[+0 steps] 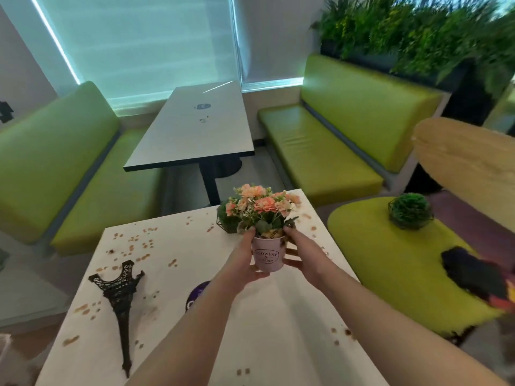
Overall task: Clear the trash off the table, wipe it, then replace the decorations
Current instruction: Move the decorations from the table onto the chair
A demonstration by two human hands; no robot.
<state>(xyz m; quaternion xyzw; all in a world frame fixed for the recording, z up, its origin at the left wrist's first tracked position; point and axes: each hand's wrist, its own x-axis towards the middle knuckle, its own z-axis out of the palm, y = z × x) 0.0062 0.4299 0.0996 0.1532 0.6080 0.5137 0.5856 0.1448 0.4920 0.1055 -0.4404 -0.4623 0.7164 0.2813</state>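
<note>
Both hands clasp the flower pot: left hand [245, 260] and right hand [299, 253] curl round its sides, upright between them. I judge the green seat [390, 274] lies to the right, nearer my right hand, past the crumb-strewn table [195, 246].

Bare forearms, hands [267, 257]; apparently no sleeves.

Cool daylight through the blinds [133, 48]; wide-angle bending, motion blur at right edge.
</note>
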